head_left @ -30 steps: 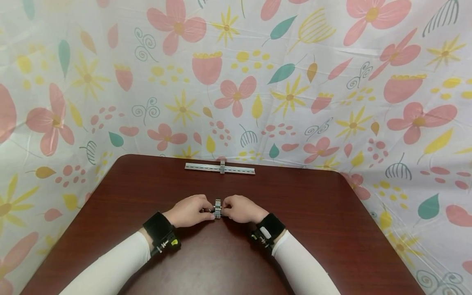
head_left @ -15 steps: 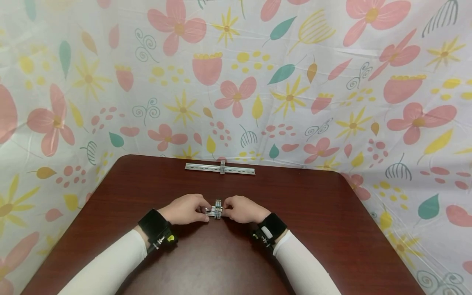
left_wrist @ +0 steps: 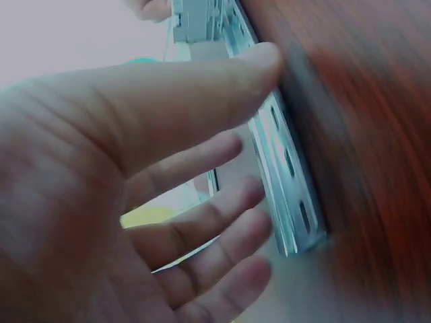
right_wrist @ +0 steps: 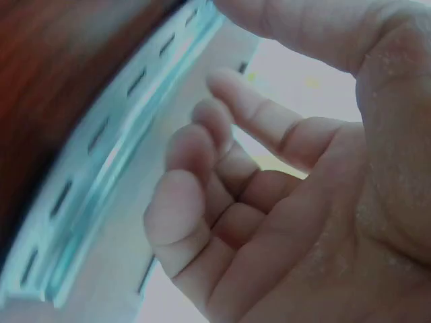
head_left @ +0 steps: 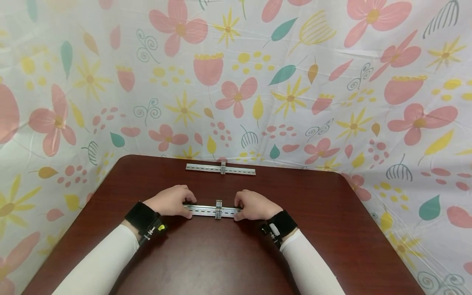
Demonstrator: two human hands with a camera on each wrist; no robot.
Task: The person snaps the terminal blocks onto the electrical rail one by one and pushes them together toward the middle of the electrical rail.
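Note:
A slotted metal DIN rail (head_left: 203, 210) lies across the middle of the table, with a narrow stack of grey terminal blocks (head_left: 218, 209) clipped upright on it. My left hand (head_left: 172, 201) is at the rail's left end, thumb on the near side and fingers on the far side, spread apart. In the left wrist view the thumb overlaps the rail (left_wrist: 289, 161), while the other fingers are loosely bent beside it. Around the right end, my right hand (head_left: 255, 205) stands with thumb and fingers apart; the right wrist view shows its fingers loosely curled alongside the rail (right_wrist: 101, 138).
Farther back, near the table's rear edge, lies a second slotted rail (head_left: 203, 167) with similar grey blocks (head_left: 223, 167) on it. The dark red-brown table (head_left: 317, 205) ends at a flower-print curtain (head_left: 295, 82).
Both hands have moved apart from beside the terminal blocks to the rail's ends, the left hand farther. More of the rail shows; the blocks stay in nearly the same place.

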